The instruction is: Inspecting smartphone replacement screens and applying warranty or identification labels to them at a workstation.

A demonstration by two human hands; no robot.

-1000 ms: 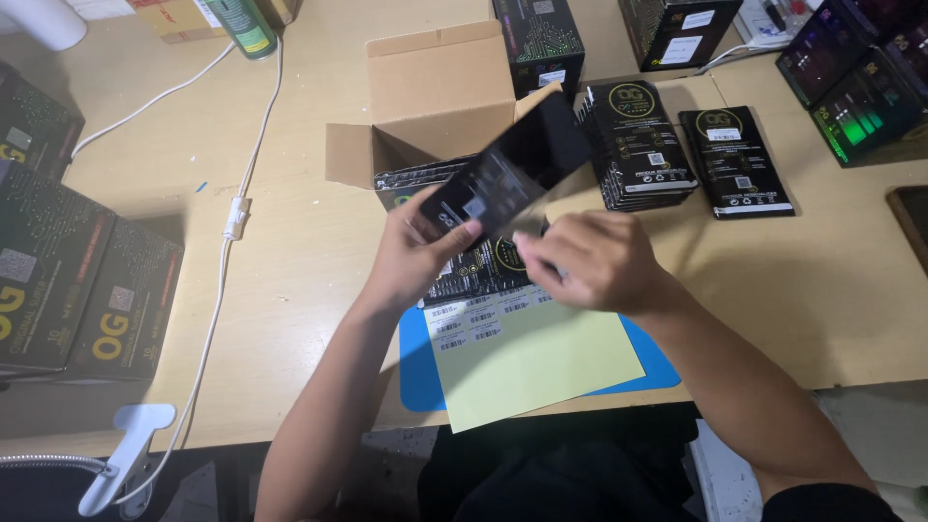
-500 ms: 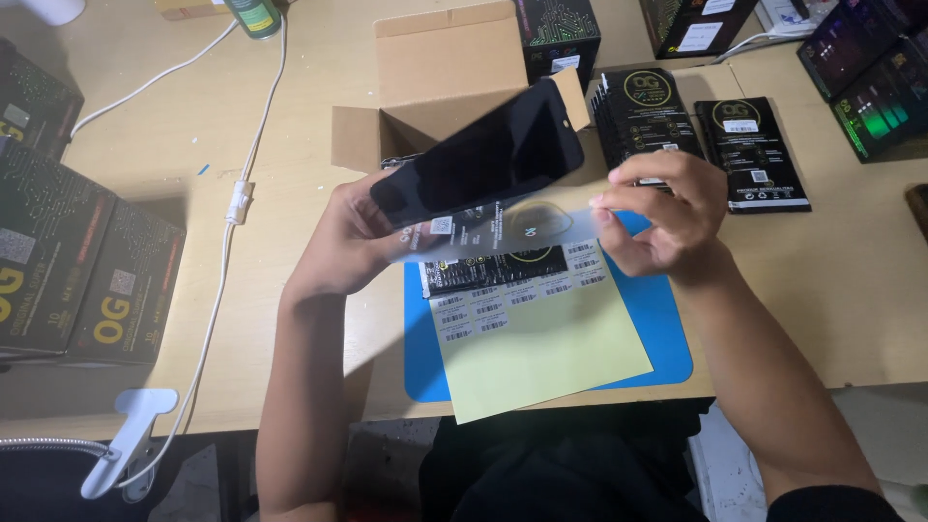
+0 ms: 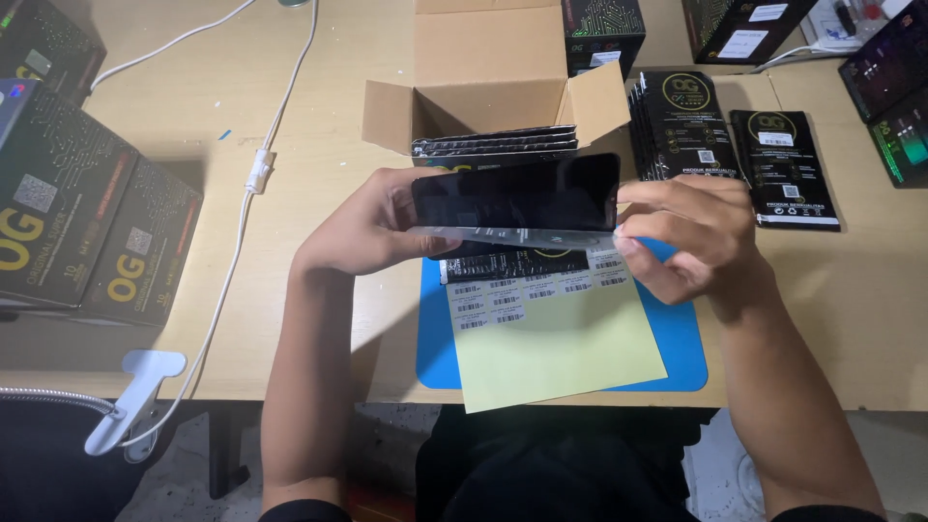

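Head view: left hand [image 3: 362, 227] and right hand [image 3: 691, 237] each grasp an end of the dark panel [image 3: 517, 198] — level. It hovers over the yellow sheet [image 3: 556, 353] near the table's [image 3: 309, 319] front edge.

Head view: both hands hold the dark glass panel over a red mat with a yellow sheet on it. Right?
Not quite. The mat is blue, not red, as the head view shows. The left hand and right hand do hold the dark glass panel over it, with the yellow sheet on it.
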